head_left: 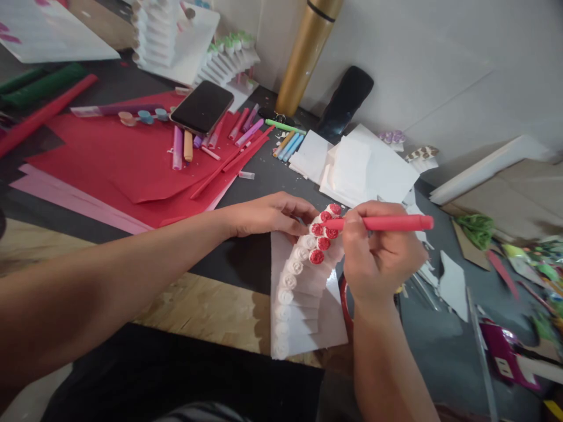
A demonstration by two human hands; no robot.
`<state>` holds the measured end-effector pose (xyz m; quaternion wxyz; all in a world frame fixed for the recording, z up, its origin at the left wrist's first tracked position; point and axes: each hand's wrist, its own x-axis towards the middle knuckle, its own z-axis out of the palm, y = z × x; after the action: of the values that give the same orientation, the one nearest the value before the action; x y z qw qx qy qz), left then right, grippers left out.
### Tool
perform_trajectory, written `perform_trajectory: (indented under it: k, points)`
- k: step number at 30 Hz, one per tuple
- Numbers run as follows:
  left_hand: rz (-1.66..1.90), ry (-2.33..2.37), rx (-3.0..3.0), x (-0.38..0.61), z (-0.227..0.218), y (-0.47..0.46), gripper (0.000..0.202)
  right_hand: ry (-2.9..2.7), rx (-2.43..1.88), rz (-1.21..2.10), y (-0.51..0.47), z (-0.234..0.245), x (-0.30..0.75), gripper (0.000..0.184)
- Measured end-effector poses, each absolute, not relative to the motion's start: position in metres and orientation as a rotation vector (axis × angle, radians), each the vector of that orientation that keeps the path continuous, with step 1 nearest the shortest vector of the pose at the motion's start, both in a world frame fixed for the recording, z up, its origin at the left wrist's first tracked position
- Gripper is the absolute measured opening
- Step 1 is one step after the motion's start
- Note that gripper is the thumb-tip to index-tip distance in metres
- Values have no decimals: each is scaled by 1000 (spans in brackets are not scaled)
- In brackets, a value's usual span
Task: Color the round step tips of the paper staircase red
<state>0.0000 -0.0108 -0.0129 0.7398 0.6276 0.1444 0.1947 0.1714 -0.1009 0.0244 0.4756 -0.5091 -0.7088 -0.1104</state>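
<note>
My right hand [382, 252] is closed round a red marker pen [391, 223]. Its tip points left and meets the little rosettes at the far end of a white paper staircase model [303, 293]. Several rosettes there are red [316, 257]; those down the left side, such as one white rosette [288, 281], are plain. My left hand [281, 212] curls round the model's far left side, its fingertips partly hidden behind the rosettes. The model rests on a white board [332, 334] near the table's front edge.
Red paper sheets [105, 152] lie left, with a phone [202, 107] and several markers on top. A gold cylinder [308, 53] stands at the back. White foam pieces [365, 167] are behind my right hand. A magenta tool [505, 354] and scraps lie right.
</note>
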Motion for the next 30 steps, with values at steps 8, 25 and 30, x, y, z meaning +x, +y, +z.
perform_trajectory:
  k: [8, 25, 30]
  points:
    - [426, 305, 1385, 0, -15, -10, 30, -1692, -1241, -285, -100, 23, 173, 6]
    - [433, 319, 1375, 0, -14, -11, 31, -1716, -1252, -316, -100, 23, 173, 6]
    - [431, 315, 1371, 0, -16, -10, 31, -1767, -1236, -375, -101, 22, 174, 4]
